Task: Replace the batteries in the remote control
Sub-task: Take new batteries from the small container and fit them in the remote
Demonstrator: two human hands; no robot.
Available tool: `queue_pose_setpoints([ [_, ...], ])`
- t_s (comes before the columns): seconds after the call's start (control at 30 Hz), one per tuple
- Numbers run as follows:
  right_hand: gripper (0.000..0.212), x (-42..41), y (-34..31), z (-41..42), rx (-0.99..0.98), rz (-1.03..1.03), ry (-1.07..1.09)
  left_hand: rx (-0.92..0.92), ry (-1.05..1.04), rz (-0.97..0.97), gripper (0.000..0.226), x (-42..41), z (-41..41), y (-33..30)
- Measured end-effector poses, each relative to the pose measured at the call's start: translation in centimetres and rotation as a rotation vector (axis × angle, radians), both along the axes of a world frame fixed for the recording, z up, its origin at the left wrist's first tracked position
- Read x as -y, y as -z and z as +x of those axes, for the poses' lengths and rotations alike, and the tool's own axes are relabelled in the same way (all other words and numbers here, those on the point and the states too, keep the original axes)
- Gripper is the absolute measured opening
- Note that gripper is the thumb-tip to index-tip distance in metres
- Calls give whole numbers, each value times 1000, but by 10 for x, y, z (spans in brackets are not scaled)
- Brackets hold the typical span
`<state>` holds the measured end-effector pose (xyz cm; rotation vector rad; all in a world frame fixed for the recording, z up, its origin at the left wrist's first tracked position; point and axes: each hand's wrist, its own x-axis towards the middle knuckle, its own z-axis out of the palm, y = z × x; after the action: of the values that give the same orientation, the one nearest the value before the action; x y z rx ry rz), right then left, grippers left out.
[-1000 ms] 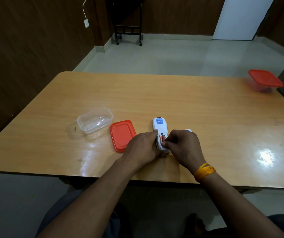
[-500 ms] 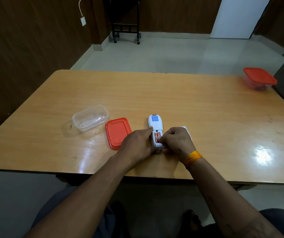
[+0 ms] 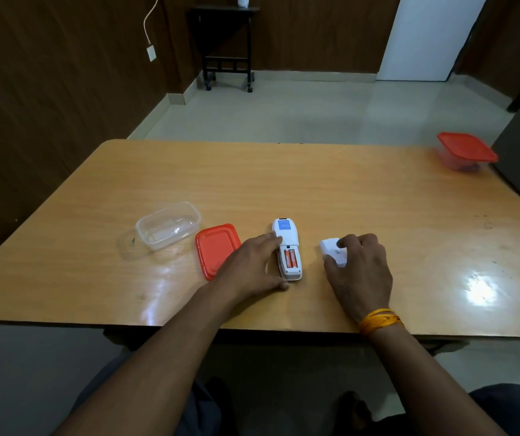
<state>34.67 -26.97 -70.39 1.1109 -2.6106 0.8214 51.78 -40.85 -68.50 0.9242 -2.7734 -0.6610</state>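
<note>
A white remote control point(image 3: 286, 234) lies face down near the table's front edge, its battery bay uncovered. Two orange batteries point(image 3: 291, 259) sit side by side in that bay. My left hand point(image 3: 252, 267) rests against the remote's left side, thumb at its near end and fingertips at its middle. To the right, my right hand point(image 3: 359, 270) has its fingers curled over the white battery cover point(image 3: 331, 248), which lies on the table; thumb and forefinger pinch its edges.
An orange lid point(image 3: 216, 248) lies just left of my left hand. Beyond it stands a clear plastic container point(image 3: 167, 226). A lidded container with an orange top point(image 3: 466, 151) sits at the table's far right corner. The wooden table point(image 3: 315, 184) stretches back.
My right hand has left the battery bay and moved right onto the battery cover. The two batteries now show uncovered in the bay. My left hand stays at the remote.
</note>
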Motion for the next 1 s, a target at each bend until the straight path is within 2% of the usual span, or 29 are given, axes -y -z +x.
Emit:
queue_pose_setpoints([
  [0.13, 39, 3, 4, -7, 91, 85, -22, -20, -34, -43, 100, -3, -1, -1],
  [0.33, 37, 8, -5, 7, 182, -29, -99, -59, -58, -111, 95, -13, -4, 1],
  [0.53, 40, 13, -8, 40, 149, -23, -245, 12, 10, -79, 99, 5, 2, 0],
  [0.77, 47, 21, -8, 48, 142, 47, -220, 58, 25, -78, 94, 6, 3, -4],
  [1.0, 36, 30, -8, 60, 128, 68, -190, 87, 34, -83, 91, 5, 5, -4],
])
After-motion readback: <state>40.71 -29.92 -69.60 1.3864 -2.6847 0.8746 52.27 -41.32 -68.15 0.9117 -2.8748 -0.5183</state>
